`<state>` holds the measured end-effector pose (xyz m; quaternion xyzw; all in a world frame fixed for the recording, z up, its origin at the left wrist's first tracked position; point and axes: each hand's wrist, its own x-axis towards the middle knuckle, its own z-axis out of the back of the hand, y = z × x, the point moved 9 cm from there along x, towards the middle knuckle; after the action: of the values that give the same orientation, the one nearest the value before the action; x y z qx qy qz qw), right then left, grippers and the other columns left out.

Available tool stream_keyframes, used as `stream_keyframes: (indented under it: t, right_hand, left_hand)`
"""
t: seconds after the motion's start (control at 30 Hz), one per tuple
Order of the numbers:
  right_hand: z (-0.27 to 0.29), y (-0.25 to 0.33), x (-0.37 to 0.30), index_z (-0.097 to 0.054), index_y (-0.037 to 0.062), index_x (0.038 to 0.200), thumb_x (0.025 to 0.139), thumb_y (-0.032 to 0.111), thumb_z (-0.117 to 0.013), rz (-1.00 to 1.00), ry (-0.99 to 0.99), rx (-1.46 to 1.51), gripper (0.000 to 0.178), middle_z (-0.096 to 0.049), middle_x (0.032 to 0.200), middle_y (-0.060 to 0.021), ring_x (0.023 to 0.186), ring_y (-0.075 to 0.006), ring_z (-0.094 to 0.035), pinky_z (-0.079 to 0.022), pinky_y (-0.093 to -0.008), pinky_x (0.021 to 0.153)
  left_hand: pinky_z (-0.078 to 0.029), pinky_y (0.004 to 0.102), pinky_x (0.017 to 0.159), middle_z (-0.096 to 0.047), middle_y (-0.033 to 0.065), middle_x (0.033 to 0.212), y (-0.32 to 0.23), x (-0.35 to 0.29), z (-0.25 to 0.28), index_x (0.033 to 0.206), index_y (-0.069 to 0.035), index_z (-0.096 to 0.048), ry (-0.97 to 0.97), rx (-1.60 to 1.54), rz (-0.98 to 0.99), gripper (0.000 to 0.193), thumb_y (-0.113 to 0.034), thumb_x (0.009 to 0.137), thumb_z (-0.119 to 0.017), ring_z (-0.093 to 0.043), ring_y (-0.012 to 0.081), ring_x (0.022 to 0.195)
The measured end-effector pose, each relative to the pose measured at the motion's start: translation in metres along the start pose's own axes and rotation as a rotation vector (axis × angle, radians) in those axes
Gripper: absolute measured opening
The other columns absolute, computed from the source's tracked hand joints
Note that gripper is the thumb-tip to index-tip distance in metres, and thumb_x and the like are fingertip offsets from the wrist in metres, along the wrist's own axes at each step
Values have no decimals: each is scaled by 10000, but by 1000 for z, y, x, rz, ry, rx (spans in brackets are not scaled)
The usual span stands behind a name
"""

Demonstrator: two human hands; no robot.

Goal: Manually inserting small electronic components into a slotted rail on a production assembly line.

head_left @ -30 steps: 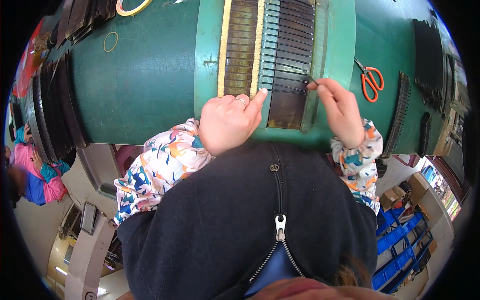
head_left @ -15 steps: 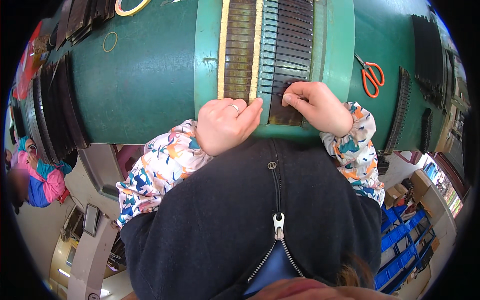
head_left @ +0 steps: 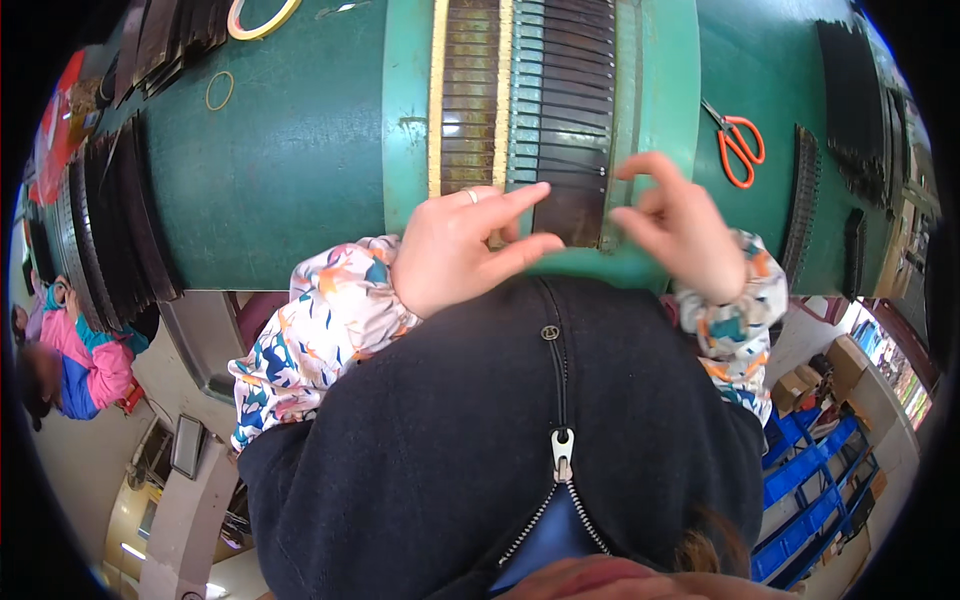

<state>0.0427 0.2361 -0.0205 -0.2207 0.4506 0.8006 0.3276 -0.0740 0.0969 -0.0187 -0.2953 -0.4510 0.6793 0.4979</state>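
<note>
In front of me lies a light green board [head_left: 668, 90] with a dark flat strip [head_left: 570, 215] along it. A row of thin black cord-like pieces [head_left: 575, 95] crosses the strip, with small pale ends on its right edge. To the left are two yellow strips [head_left: 436, 100] with a dark ribbed band [head_left: 470, 90] between them. My left hand [head_left: 455, 240], a ring on one finger, rests at the near ends of these strips. Its index finger and thumb stretch apart over the dark strip, holding nothing visible. My right hand [head_left: 685, 225], slightly blurred, hovers right of the strip, fingers apart and nothing seen in them.
Orange-handled scissors [head_left: 740, 150] lie right of the board on the green table [head_left: 270, 180]. Dark toothed strips [head_left: 110, 210] are stacked at the left, with more strips [head_left: 850, 105] at the right. A tape roll [head_left: 262, 18] and rubber band [head_left: 220, 91] lie far left. Another person [head_left: 90, 350] is at left.
My right hand has let go of the cord-like piece and moved right, its fingers spreading. My left hand's pinch has opened, index finger and thumb now extended over the strip.
</note>
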Motion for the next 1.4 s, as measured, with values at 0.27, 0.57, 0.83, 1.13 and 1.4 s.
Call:
stream_keyframes:
  t: [0.27, 0.57, 0.83, 1.13, 1.4]
  right_hand:
    - [-53, 49, 10, -530, -1, 1128, 873, 79, -651, 464, 32, 257, 294, -612, 750, -79, 636, -85, -543, -466, -257, 585]
    - [-37, 13, 22, -641, -39, 866, 909, 152, -605, 250, -45, 188, 199, -628, 685, -125, 603, -212, -581, -468, -326, 567]
    - [-43, 10, 34, -641, -46, 864, 914, 165, -606, 263, -26, 122, 220, -614, 662, -94, 589, -163, -540, -448, -316, 549]
    - [-32, 0, 30, -650, -29, 885, 918, 190, -594, 278, -69, 36, 228, -634, 655, -140, 584, -247, -622, -483, -345, 564]
    - [-2, 27, -19, -573, 18, 1075, 955, 163, -593, 405, -177, 841, 189, -590, 739, 33, 659, -15, -516, -410, -196, 587]
  left_hand:
    - [-376, 212, 479, -617, 29, 669, 15, -7, -3, 929, -9, -722, -63, -280, 325, 150, -47, 790, -763, -486, 45, 526]
    - [-454, 284, 470, -586, 30, 658, 4, -25, 18, 870, -68, -710, -263, 342, -141, 135, -93, 749, -763, -560, 171, 498]
    - [-459, 292, 484, -506, 7, 634, -7, -26, 7, 935, -95, -704, -180, 544, -281, 212, -107, 730, -754, -567, 172, 535]
    - [-432, 317, 456, -449, 4, 616, -8, -21, -10, 1093, -114, -700, -77, 658, -301, 342, -163, 759, -749, -504, 169, 482]
    - [-454, 303, 487, -569, 27, 675, -17, -5, -14, 1035, -95, -696, 104, 238, -49, 257, -178, 797, -741, -574, 171, 541]
